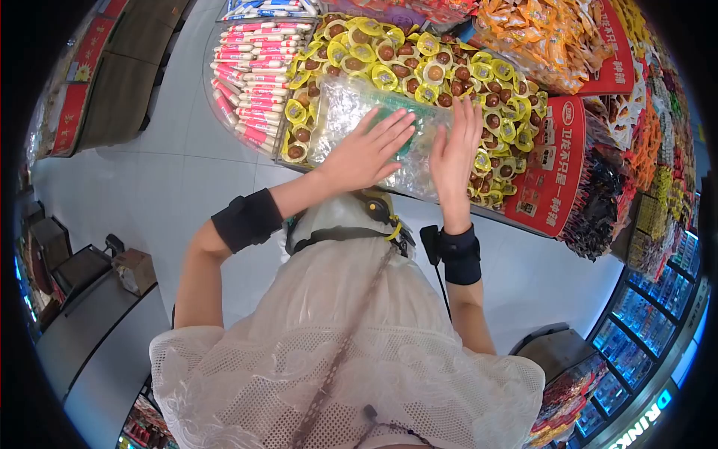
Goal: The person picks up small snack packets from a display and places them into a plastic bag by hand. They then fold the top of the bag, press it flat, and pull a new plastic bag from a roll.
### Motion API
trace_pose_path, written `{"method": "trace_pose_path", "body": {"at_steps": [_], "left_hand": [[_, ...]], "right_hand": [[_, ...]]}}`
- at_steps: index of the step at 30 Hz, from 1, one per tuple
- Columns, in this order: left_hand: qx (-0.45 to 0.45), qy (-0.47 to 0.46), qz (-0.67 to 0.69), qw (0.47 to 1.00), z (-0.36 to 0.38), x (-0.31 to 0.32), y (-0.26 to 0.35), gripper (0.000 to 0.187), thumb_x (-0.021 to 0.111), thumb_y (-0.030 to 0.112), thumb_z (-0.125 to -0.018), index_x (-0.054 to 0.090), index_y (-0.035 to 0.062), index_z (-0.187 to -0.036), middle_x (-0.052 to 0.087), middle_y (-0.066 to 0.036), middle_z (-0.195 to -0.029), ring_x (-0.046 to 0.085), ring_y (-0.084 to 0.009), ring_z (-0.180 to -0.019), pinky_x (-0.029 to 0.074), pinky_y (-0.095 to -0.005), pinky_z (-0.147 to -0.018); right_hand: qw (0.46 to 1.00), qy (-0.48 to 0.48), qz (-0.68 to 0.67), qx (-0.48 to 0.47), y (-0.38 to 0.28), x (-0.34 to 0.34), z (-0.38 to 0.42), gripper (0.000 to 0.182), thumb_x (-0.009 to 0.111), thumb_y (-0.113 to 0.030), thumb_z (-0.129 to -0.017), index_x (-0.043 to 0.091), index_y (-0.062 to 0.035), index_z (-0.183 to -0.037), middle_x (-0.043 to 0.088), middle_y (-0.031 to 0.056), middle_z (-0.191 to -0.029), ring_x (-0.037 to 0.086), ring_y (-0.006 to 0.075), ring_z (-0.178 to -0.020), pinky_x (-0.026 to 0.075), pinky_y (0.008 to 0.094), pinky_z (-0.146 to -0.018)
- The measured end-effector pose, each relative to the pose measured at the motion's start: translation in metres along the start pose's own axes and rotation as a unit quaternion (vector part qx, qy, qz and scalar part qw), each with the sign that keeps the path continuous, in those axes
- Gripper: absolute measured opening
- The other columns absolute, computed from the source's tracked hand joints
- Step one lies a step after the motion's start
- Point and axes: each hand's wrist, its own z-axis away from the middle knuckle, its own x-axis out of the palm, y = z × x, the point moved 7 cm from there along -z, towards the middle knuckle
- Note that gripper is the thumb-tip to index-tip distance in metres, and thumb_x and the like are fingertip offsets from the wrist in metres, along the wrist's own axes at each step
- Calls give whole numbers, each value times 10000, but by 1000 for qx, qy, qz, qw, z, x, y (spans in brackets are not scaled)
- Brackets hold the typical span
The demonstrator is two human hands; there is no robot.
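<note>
A clear, shiny plastic package [340, 105] with a green printed area lies on top of a bin of small snack packs [359, 45], which have yellow wrappers and round brown contents. My left hand [366, 150] rests flat across the package, fingers stretched towards the upper right. At the package's right end is my right hand [455, 153], held edge-on with its fingers extended upward and thumb apart. Neither hand is closed around anything. Both appear to touch the plastic. What the package contains is hard to make out.
Left of the bin are stacked red-and-white sticks of packaged snacks [258, 75]. Red signs [550, 165] border the bin on the right, beside orange packs [546, 37] and dark packs [594, 187]. A counter [105, 337] stands at lower left, lit drink shelves [636, 322] at lower right.
</note>
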Motion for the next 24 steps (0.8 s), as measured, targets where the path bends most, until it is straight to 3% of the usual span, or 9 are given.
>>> {"method": "trace_pose_path", "body": {"at_steps": [5,8,11,14,17,20,24], "left_hand": [[26,-19,-18,999,5,5,1,577,439,336,-809,262,34,-1268,207,-93,-1352,162,-214,-1262,122,-438,-1009],[25,-14,-15,999,7,4,0,577,440,335,-809,262,38,-1270,200,-91,-1355,161,-211,-1263,125,-438,-1008],[17,-9,-11,1000,6,3,-1,578,441,337,-808,263,41,-1270,196,-91,-1356,159,-211,-1263,122,-438,-1008],[7,-13,-16,1000,3,5,-3,586,435,349,-808,261,34,-1270,192,-95,-1358,155,-214,-1265,116,-438,-1008],[-25,0,-19,999,0,3,-10,603,419,363,-805,251,18,-1270,186,-107,-1358,147,-221,-1267,109,-439,-1009],[-68,14,-42,997,-4,3,-19,625,416,363,-784,251,5,-1269,185,-121,-1357,137,-227,-1271,107,-440,-1008],[-57,-5,-139,989,-6,17,-25,669,446,368,-733,266,6,-1265,198,-122,-1354,134,-227,-1272,121,-444,-1004]], "right_hand": [[999,-24,16,-30,10,6,-19,184,545,-43,-718,540,-32,-901,377,181,-1179,313,354,-1123,241,466,-938],[1000,-29,1,-3,20,7,-21,102,559,-60,-714,542,-19,-805,385,176,-1173,323,355,-1113,245,469,-936],[1000,-20,10,0,25,6,-17,97,563,-71,-716,538,-33,-801,391,173,-1166,333,346,-1110,245,469,-941],[999,-32,22,2,24,9,-14,192,565,-83,-720,521,-32,-900,382,175,-1181,319,341,-1131,226,471,-957],[999,35,12,-18,-2,-8,-13,370,543,-132,-750,445,-23,-1089,329,178,-1245,265,341,-1185,180,475,-979],[994,-75,-38,-69,-43,12,10,529,495,-204,-785,299,-7,-1235,252,174,-1309,196,334,-1231,130,474,-994],[988,-133,-38,-62,-46,51,32,578,448,-273,-804,236,-15,-1277,215,164,-1334,160,320,-1249,108,470,-999]]}}
